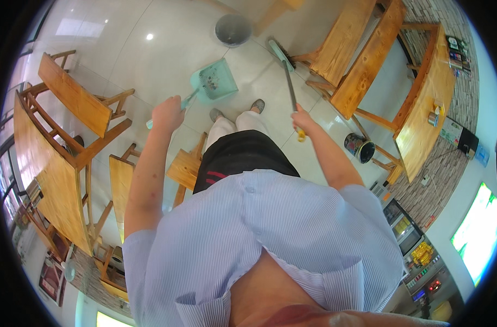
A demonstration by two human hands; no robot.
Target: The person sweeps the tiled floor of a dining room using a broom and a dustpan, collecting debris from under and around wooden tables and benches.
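My left hand (169, 113) grips the handle of a pale green plastic dustpan (228, 77). The pan lies in front of my feet, its toothed edge towards the handle side, and small bits of debris (212, 81) rest inside it. In my right hand (305, 119) is the dark pole of a broom (289, 83), held near its yellow end cap (301, 136). The green broom head (279, 52) with dark bristles is on the floor ahead and to the right, beside a bench leg and apart from the dustpan.
A dark-lined bin (233, 30) stands on the tiled floor (150, 65) ahead. To my right are wooden benches (367, 61), a wooden table (430, 106) and a patterned bin (359, 148). Another table (52, 180) and bench (74, 94) stand left; a wooden stool (185, 168) is close by my left leg.
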